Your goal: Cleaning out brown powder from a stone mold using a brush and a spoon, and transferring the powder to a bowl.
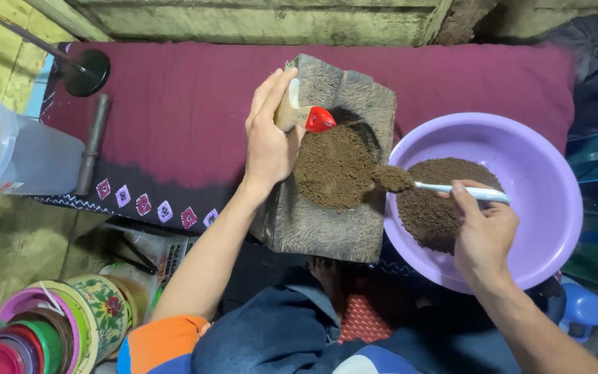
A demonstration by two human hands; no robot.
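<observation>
your left hand [269, 142] is resting on the left edge of a grey wooden slab [333, 228], its fingers [271, 86] pressed together and curled around a small tan carton with a red cap [320, 119], which is tilting toward the hollow in the slab. that hollow is holding a mound of dark brown powder [330, 166]. the slab itself is lying across the edge of a maroon cloth [174, 104] with a row of small diamond patterns along its dark border, and partly over your lap.

your right hand [482, 232] is hovering over a purple plastic basin [555, 201] just to the right of the slab, touching or nearly touching it. the fingers are pinching the white handle of a spoon [461, 191], whose bowl is loaded with brown powder and sitting right at the gap between slab and basin. more of the same powder [430, 204] is heaped in the basin's left half.

off to your far left, a clear plastic jug [8, 149] is lying on its side beside a dark metal rod [91, 142], and a stack of coloured rings [50, 325] is sitting at the lower left.
</observation>
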